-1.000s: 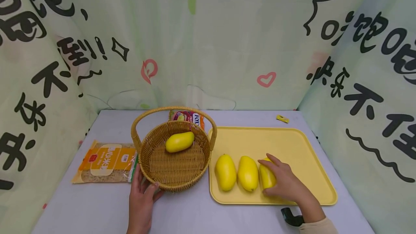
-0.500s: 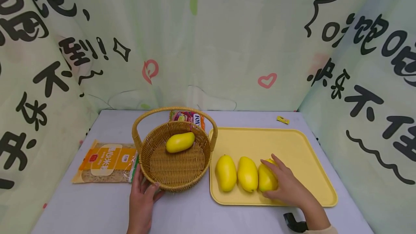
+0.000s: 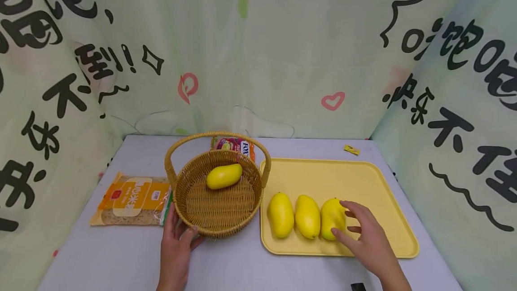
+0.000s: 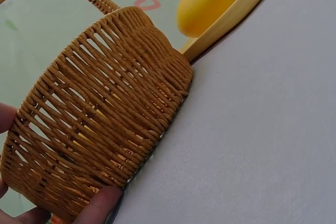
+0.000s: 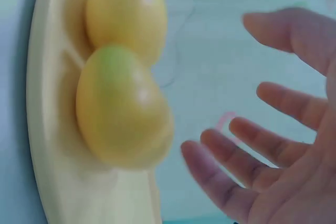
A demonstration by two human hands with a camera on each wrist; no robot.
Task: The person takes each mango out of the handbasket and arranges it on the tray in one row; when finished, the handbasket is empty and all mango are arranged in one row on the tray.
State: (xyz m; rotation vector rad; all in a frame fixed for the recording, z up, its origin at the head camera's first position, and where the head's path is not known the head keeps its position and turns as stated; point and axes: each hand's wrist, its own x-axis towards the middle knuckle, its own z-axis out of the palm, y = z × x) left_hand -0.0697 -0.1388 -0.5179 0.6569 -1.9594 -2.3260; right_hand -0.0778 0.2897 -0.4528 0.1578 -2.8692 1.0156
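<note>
My left hand (image 3: 176, 248) holds the wicker basket (image 3: 218, 212) at its front left side, thumb at the rim and fingers against the weave (image 4: 100, 87). Inside the basket lies a yellow mango (image 3: 224, 176). Three more mangoes stand in a row on the yellow tray (image 3: 375, 201): a left one (image 3: 280, 214), a middle one (image 3: 308, 217) and a right one (image 3: 333, 219). Beside the right mango is my right hand (image 3: 369, 235), fingers spread and relaxed. The right wrist view shows a gap between those fingers and the nearest mango (image 5: 123, 108).
A bag of grain in orange packaging (image 3: 131, 201) lies left of the basket. Behind the basket is a purple candy bag (image 3: 234, 144). A small yellow wrapped sweet (image 3: 351, 149) lies beyond the tray. Printed curtains (image 3: 258, 57) enclose the table.
My right hand has let go of the right mango and drawn back to the right and toward me. That mango stands next to the middle one. The left hand and basket stay put.
</note>
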